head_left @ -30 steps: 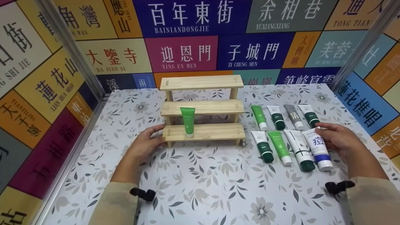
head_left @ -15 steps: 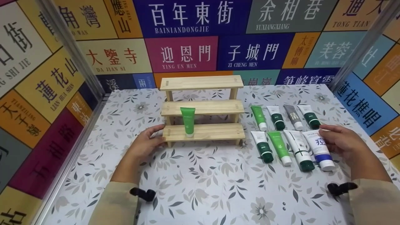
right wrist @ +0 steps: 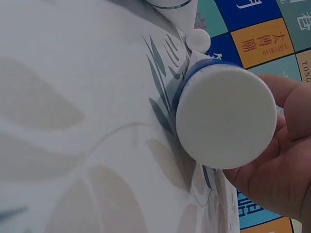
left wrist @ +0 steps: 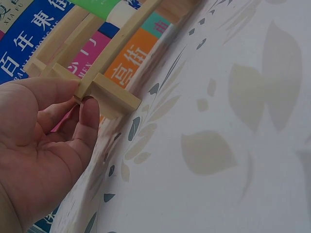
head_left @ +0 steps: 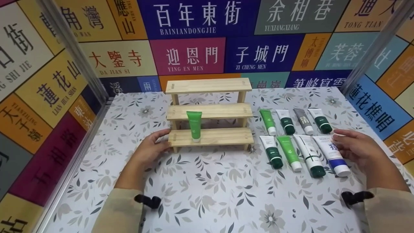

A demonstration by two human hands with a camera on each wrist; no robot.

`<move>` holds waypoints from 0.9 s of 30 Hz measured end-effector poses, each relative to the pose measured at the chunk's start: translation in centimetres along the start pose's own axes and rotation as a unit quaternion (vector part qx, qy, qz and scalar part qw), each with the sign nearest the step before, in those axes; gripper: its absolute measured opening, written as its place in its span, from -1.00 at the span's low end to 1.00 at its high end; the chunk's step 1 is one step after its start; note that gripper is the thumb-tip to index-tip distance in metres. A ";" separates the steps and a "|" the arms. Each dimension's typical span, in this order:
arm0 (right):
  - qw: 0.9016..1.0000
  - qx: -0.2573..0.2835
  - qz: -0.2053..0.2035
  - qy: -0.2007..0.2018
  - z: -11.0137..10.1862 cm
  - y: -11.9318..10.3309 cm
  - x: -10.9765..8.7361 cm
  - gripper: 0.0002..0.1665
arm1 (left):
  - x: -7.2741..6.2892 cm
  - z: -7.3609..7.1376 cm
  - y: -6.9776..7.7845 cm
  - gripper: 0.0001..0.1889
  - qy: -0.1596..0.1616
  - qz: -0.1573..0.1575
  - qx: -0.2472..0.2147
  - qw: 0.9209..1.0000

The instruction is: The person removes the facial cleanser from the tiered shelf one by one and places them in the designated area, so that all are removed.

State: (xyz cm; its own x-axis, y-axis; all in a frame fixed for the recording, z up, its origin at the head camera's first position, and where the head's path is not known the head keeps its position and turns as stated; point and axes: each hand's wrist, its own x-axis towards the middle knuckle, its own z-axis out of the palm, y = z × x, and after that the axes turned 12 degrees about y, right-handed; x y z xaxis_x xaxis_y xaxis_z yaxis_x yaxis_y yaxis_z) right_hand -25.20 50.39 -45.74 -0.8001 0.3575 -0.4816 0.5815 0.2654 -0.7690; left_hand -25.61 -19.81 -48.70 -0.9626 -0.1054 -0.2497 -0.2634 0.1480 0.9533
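In the head view, my left hand (head_left: 154,148) holds the left end of the lowest shelf of a three-tier wooden display rack (head_left: 210,137). The left wrist view shows thumb and fingers pinching the end of that shelf (left wrist: 114,94). A small green tube (head_left: 194,126) stands upright on its cap on this lowest step. My right hand (head_left: 359,147) grips the right side of a white squeeze tube with a blue band (head_left: 331,155), which lies at the near right of the group. Its round white cap (right wrist: 226,116) faces the right wrist camera and hides part of the fingers.
Left of the held tube, two rows of tubes lie on the floral tabletop (head_left: 207,194): a white-and-green tube (head_left: 310,157), a green tube (head_left: 289,153), a grey tube (head_left: 303,121) and others. Printed panels (head_left: 187,55) wall the back and sides.
My right hand has shifted slightly right, and the lower end of the blue-banded tube has swung right with it, away from the white-and-green tube. The left hand and rack stay put.
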 end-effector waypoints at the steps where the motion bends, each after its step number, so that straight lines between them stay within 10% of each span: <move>1: 1.000 -0.001 0.000 0.004 0.1 -0.1 -0.1 0.03 | 0.0 0.0 0.0 -0.38 0.000 -0.001 0.000 1.000; 27: 0.976 0.013 -0.211 -0.045 8.4 -6.6 -4.1 -0.59 | -0.2 0.0 0.1 -0.39 0.014 -0.004 0.022 1.000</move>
State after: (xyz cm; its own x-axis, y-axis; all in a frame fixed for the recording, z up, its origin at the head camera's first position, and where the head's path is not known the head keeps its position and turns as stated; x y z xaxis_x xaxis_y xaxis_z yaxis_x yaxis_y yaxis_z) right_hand -26.99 39.60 -42.19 -0.9782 0.1407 -0.1529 0.1935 0.3488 -0.9170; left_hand -25.49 -19.77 -48.55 -0.9584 -0.1333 -0.2525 -0.2747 0.1891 0.9428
